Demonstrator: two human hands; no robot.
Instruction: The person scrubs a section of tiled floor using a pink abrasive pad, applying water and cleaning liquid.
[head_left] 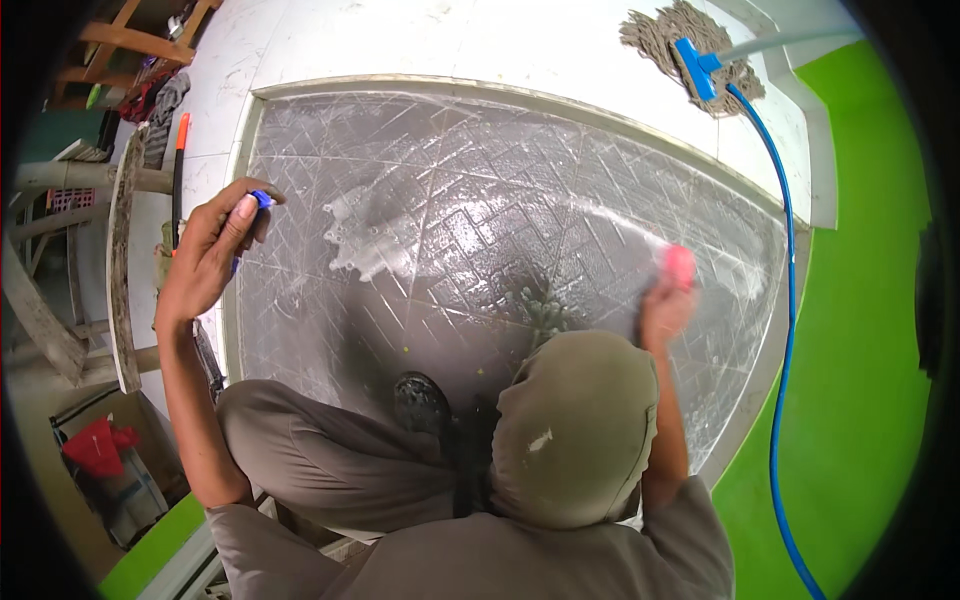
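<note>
Gripping a blurred pink-red pad (679,267) in the right hand (667,314), over the right part of the wet gray tiled floor (480,180) — cannot tell how hard, or whether touching. Pinching a small blue thing (263,200) between thumb and fingers of the left hand (213,242), by the floor's left edge. Liable to slip, with 1 dark shoe (420,402) set on slick-looking tile: too little friction beneath a low squat. Could lose the pad if wet and soapy in the grasp, or drop the blue thing from so slight a pinch. Might push white foam (375,250) over the pale border (650,147) with too wide a sweep. Might also snag a foot on the blue hose (791,290) — if stepping far right.
</note>
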